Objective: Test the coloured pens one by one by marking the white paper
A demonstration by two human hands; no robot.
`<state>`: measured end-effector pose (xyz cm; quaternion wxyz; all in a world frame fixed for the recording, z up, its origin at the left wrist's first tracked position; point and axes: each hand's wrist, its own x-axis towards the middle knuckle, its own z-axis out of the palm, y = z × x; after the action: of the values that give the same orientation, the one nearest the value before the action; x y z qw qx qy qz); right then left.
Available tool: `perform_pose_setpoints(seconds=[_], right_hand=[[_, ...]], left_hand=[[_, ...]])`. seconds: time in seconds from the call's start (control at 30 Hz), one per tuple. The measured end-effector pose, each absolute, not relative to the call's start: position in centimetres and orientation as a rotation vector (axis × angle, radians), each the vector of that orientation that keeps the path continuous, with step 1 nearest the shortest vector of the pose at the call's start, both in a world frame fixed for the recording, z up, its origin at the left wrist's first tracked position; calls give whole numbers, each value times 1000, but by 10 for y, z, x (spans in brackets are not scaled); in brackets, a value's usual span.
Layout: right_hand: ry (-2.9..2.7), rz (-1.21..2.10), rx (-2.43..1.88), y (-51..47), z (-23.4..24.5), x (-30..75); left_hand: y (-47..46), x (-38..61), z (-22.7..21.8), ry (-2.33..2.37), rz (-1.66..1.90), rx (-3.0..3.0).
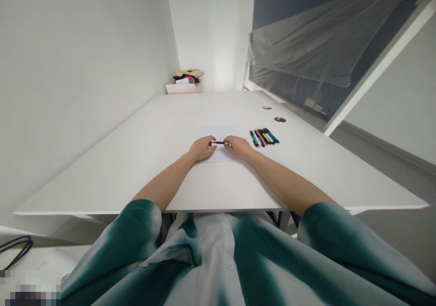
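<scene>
Black pen (220, 142) lies between the two hands, above or on a white sheet of paper (218, 158); too small to tell whether it touches the sheet. Its slim, straight barrel runs left to right, long axis roughly parallel to the near edge of the white surface (136, 151). Both ends are partly lost among fingers; a paler stretch shows toward the left, but which end is the writing tip cannot be made out. Right hand (239, 146): grip closed, thumb and fingers pinching the pen's right end. Left hand (200, 149): thumb and fingers curled around the left end, a small gap between them; whether that grip presses on the pen cannot be told. Paper is flat and thin, its side edges partly covered by hands and nearly merging with the smooth surface. Right of the right hand, a row of pens (265, 137) lies side by side, slanted, mixed colours, labels unreadable. Farther back, two round discs (279, 120) are set in the surface. Pale box (180, 88) at the far end, contents jumbled and hard to name. Wrinkled, translucent film (299, 47) drapes a dark panel, cut off at the upper edge.
</scene>
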<state>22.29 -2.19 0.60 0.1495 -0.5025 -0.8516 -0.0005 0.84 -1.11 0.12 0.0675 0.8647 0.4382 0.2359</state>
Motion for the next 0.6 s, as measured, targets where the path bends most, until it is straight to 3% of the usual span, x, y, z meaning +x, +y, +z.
perform_pose_setpoints(seconds=[0.6], right_hand=[[-2443, -48, -1411, -19, 2, 224]], left_hand=[[-9, 9, -1, 1322, 661, 2693]])
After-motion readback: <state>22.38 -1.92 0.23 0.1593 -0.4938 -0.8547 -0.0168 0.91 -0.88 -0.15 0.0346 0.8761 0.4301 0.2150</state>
